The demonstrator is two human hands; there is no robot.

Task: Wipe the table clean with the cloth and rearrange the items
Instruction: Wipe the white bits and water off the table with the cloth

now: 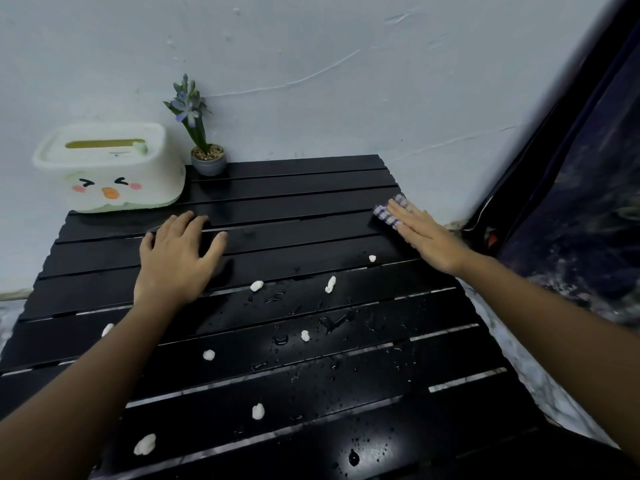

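Black slatted worktop (294,202): wet, white crumbs scattered on its near half. Tissue box (110,168) and flower pot (208,160) parked at worktop's far-left corner, likely clear of wiping. Left hand (176,258) flat, fingers spread, probably bracing the worktop. Right hand (424,233) flat, fingers extended, pressing checked cloth (389,213) at far-right edge.

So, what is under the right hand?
Under the right hand lies a blue-and-white checked cloth, pressed flat on the black slatted table. Only its far edge shows past the fingers; the rest is covered.
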